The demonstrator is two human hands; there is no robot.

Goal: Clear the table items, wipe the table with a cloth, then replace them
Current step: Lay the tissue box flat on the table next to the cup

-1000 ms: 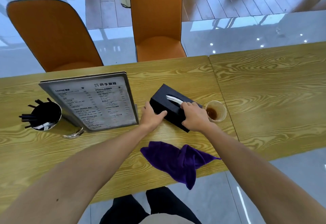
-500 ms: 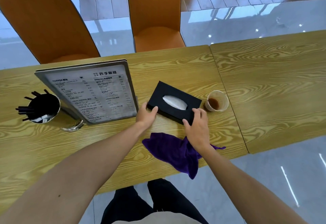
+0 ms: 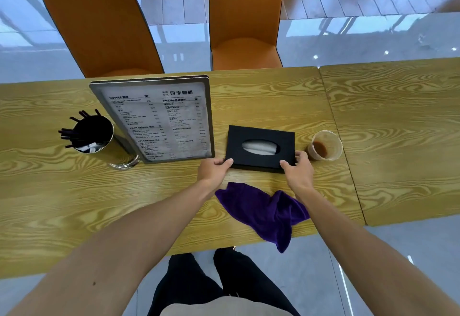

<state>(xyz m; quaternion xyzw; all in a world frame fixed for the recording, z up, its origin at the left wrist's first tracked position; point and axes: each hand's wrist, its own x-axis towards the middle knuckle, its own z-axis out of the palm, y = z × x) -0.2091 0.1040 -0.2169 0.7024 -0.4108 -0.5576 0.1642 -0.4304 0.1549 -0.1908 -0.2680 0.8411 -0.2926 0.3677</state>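
both hands, left hand [image 3: 214, 169] and right hand [image 3: 298, 170], have fingers clamped on the near corners of the black tissue box [image 3: 260, 148], above the purple cloth [image 3: 263, 212].

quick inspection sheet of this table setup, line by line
surface: wooden table, seam to a second table on the right
job's things: black tissue box flat beside the menu stand; purple cloth crumpled at the near edge, one corner hanging over; plastic cup with brown dregs, upright; metal cup of black straws on the left
clutter: nothing seen
grippers: left hand and right hand each grip a near corner of the tissue box
cables: nothing seen
surroundings: two orange chairs across the table, glossy tiled floor
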